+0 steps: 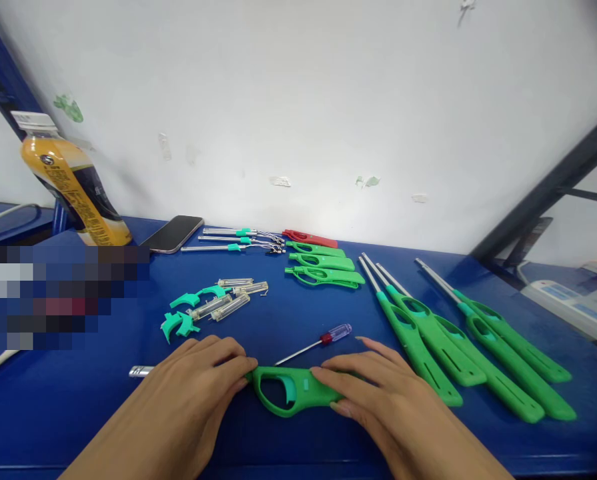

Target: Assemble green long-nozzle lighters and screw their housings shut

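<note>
A green long-nosed gas lighter (305,387) lies across in front of me, its teal trigger visible inside the loop. My left hand (205,373) is closed around its neck end, and the metal tube tip pokes out to the left of that hand. My right hand (363,383) grips the handle end between thumb and fingers, hiding much of it. Just beyond the lighter lies a small screwdriver (323,341) with a clear purple and red handle. Left of the screwdriver are several clear fuel tanks (231,307) and several loose teal triggers (185,300).
Several whole green lighters (503,340) lie at the right. Along the back are metal tubes with wires (233,247), green handle shells (323,260) and a red shell (311,238). A phone (175,233) and an orange drink bottle (75,183) stand at the left, near the white wall.
</note>
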Available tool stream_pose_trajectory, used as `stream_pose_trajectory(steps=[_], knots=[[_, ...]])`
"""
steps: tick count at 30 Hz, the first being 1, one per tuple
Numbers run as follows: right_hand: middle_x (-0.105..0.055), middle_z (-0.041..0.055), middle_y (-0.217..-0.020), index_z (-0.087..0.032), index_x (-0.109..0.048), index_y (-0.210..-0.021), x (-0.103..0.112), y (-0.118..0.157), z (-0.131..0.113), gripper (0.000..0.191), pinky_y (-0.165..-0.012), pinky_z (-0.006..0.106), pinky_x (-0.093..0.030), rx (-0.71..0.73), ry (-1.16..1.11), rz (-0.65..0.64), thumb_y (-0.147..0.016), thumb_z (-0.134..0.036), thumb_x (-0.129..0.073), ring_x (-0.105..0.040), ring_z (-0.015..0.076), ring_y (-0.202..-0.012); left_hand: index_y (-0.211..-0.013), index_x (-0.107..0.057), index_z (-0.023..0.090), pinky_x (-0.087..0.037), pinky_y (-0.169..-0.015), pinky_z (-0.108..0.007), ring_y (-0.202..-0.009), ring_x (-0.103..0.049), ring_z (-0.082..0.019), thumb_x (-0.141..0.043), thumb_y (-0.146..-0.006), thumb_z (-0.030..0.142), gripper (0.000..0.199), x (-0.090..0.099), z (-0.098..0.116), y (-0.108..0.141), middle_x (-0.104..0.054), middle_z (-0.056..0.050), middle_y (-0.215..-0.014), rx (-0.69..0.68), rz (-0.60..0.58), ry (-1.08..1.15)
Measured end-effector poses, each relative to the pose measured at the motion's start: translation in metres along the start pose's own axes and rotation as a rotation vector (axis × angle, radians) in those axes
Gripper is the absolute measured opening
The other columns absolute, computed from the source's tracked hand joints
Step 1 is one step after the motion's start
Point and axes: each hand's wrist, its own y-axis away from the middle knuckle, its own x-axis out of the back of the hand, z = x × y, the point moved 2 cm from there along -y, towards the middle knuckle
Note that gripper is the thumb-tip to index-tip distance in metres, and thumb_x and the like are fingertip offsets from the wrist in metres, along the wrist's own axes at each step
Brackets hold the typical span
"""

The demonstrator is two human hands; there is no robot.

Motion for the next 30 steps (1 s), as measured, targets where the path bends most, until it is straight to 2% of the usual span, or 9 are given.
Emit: stream_pose_trajectory(steps=[8, 13, 16, 20, 24, 28, 30], knots=[[-0.084, -0.0036, -0.131, -0.039, -0.078, -0.139, -0.009, 0.009, 0.003, 0.037, -0.106, 0.040, -0.067, -0.070, 0.020, 0.029, -0.106, -0.022, -0.072, -0.082, 0.0245, -0.118, -0.093, -0.086, 0.027, -0.059, -0.067, -0.032, -0.071, -0.079, -0.021, -0.035, -0.099, 0.004, 0.056, -0.008, -0.006, 0.007, -0.084, -0.003, -0.096, 0.068, -0.101, 0.057], [-0.087, -0.0034, -0.111, -0.033, -0.083, -0.123, -0.005, -0.005, -0.010, 0.041, -0.079, 0.033, -0.069, -0.091, -0.012, 0.072, -0.100, -0.007, -0.060, -0.085, 0.0208, -0.092, -0.098, -0.087, 0.027, -0.062, -0.083, -0.037, -0.086, -0.081, -0.023, -0.034, -0.089, -0.005, 0.062, -0.012, -0.006, 0.012, -0.084, -0.005, -0.102, 0.120, -0.202, 0.071], [-0.087, -0.0027, -0.110, -0.032, -0.084, -0.118, -0.005, -0.009, -0.015, 0.041, -0.075, 0.032, -0.068, -0.120, -0.023, 0.084, -0.096, -0.005, -0.062, -0.084, 0.0214, -0.090, -0.102, -0.087, 0.027, -0.061, -0.086, -0.040, -0.091, -0.080, -0.025, -0.034, -0.089, -0.006, 0.064, -0.013, -0.007, 0.013, -0.083, -0.006, -0.107, 0.137, -0.256, 0.082], [-0.086, -0.0035, -0.114, -0.036, -0.084, -0.117, -0.007, -0.003, -0.013, 0.037, -0.079, 0.033, -0.069, -0.198, -0.032, 0.064, -0.095, -0.010, -0.072, -0.083, 0.0228, -0.093, -0.105, -0.087, 0.028, -0.060, -0.085, -0.037, -0.088, -0.077, -0.023, -0.033, -0.095, -0.004, 0.064, -0.016, -0.009, 0.013, -0.082, -0.006, -0.107, 0.148, -0.280, 0.077], [-0.085, -0.0046, -0.116, -0.039, -0.085, -0.114, -0.010, -0.001, -0.010, 0.033, -0.086, 0.036, -0.069, -0.261, -0.060, -0.012, -0.097, -0.013, -0.075, -0.083, 0.0240, -0.097, -0.103, -0.087, 0.029, -0.058, -0.083, -0.034, -0.085, -0.075, -0.022, -0.038, -0.101, 0.003, 0.056, -0.020, -0.010, 0.017, -0.081, -0.004, -0.101, 0.127, -0.149, 0.055], [-0.084, -0.0061, -0.120, -0.043, -0.083, -0.119, -0.012, 0.001, -0.007, 0.037, -0.090, 0.038, -0.070, -0.273, -0.073, -0.044, -0.098, -0.013, -0.074, -0.083, 0.0247, -0.100, -0.118, -0.085, 0.033, -0.061, -0.088, -0.038, -0.100, -0.078, -0.029, -0.054, -0.110, 0.032, 0.032, -0.012, -0.020, 0.033, -0.082, -0.006, -0.111, 0.147, 0.033, 0.017], [-0.083, -0.0058, -0.122, -0.044, -0.082, -0.123, -0.012, 0.002, -0.006, 0.038, -0.092, 0.037, -0.069, -0.280, -0.082, -0.049, -0.101, -0.015, -0.073, -0.082, 0.0243, -0.103, -0.122, -0.084, 0.031, -0.064, -0.086, -0.036, -0.103, -0.079, -0.031, -0.058, -0.109, 0.040, 0.030, -0.003, -0.028, 0.039, -0.084, -0.007, -0.114, 0.168, 0.079, 0.021]])
